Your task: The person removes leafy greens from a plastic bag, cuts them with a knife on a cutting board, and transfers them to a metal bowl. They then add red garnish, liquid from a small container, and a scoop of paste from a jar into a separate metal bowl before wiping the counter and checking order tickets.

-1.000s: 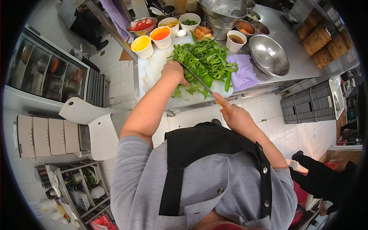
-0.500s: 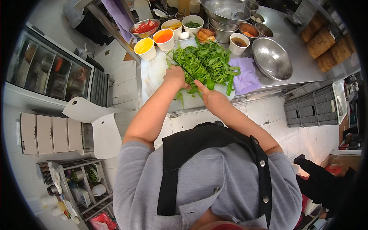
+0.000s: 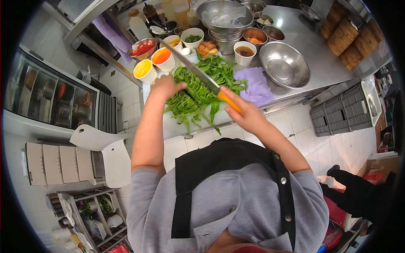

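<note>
A person's right hand [image 3: 247, 114] grips the orange handle of a long knife [image 3: 195, 70], its blade slanting over leafy greens [image 3: 183, 106] heaped on a white cutting board [image 3: 166, 130]. The left hand [image 3: 164, 87], thumb out, is at the pile's left edge; whether its fingers pinch any leaves cannot be told from this angle.

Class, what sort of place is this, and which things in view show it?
Probably a commercial kitchen: the right hand holds a large knife over leafy greens, and metal bowls stand on a metal counter.
</note>
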`<state>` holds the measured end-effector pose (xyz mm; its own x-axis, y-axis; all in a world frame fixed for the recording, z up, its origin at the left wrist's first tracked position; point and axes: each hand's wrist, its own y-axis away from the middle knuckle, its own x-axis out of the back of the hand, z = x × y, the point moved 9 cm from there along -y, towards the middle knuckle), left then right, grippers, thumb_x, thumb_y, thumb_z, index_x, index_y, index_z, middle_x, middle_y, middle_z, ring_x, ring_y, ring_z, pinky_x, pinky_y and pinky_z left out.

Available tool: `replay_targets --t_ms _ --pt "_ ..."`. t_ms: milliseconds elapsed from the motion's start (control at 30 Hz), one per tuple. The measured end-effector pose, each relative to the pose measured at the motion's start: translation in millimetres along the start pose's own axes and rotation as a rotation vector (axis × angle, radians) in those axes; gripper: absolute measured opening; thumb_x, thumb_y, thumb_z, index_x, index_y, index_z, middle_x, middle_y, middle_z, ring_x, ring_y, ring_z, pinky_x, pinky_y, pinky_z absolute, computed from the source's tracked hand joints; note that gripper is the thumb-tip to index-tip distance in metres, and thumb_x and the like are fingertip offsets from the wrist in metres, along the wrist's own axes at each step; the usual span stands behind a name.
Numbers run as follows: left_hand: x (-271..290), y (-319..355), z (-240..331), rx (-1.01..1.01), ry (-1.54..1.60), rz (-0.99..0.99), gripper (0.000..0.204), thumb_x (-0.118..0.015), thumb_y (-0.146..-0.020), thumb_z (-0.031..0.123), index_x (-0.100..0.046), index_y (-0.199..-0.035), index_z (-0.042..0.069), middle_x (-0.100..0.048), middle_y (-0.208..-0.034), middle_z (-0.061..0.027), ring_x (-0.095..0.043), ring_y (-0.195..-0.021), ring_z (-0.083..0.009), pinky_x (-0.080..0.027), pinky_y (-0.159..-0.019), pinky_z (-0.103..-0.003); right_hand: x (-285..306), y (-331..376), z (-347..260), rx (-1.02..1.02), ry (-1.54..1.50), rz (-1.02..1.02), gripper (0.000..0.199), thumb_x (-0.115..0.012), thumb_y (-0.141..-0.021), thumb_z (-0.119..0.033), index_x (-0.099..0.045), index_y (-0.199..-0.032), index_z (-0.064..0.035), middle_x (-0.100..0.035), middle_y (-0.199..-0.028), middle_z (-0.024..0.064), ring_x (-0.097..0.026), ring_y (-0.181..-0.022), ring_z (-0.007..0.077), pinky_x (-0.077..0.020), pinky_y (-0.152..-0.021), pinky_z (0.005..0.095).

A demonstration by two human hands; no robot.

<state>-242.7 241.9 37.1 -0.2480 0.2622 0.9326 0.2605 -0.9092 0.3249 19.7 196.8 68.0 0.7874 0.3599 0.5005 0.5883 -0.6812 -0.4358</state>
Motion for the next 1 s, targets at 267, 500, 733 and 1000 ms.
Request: replay_targets --t_ms 267,500,733,1000 --pt "5 -84 97 -0.115 0.086 0.254 0.083 -0.053 -0.079 0.068 -0.047 -0.132 0.005 -0.052 -0.128 -0.023 -0.054 -0.115 -0.0352 -0.042 -0.098 -0.042 91 18 52 -0.158 0.406 0.089 0.053 -0.059 -0.086 -0.021 -0.042 -0.137 -0.0233 -0.064 -0.088 0.0171 -0.062 -0.075 0.0358 -0.0495 -0.065 0.0445" --pt "-62 -110 123 -0.188 -0.029 -0.112 0.064 -0.061 -0.08 0.043 -0.047 -0.131 0.007 -0.051 -0.127 -0.0197 -0.051 -0.117 -0.0339 -0.042 -0.098 -0.04 110 34 109 -0.254 0.489 -0.069 0.05 -0.059 -0.087 -0.023 -0.044 -0.135 -0.0252 -0.061 -0.079 0.0154 -0.062 -0.071 0.0354 -0.0494 -0.063 0.0447" --pt "-68 -86 125 -0.229 0.005 -0.248 0.051 -0.064 -0.077 0.022 -0.053 -0.126 0.013 -0.054 -0.124 -0.0177 -0.051 -0.115 -0.0347 -0.041 -0.098 -0.04 79 -8 136 -0.154 0.684 -0.251 0.048 -0.058 -0.088 -0.024 -0.046 -0.134 -0.025 -0.059 -0.081 0.0128 -0.063 -0.069 0.0312 -0.051 -0.062 0.043" --pt "29 0 90 -0.304 0.325 0.179 0.09 -0.077 -0.067 0.044 -0.037 -0.14 0.009 -0.043 -0.137 -0.0225 -0.037 -0.129 -0.0367 -0.031 -0.108 -0.041 39 -27 163 -0.01 0.887 -0.231 0.063 -0.065 -0.081 -0.019 -0.041 -0.138 -0.0189 -0.047 -0.121 0.0193 -0.045 -0.116 0.0401 -0.0416 -0.094 0.0464"
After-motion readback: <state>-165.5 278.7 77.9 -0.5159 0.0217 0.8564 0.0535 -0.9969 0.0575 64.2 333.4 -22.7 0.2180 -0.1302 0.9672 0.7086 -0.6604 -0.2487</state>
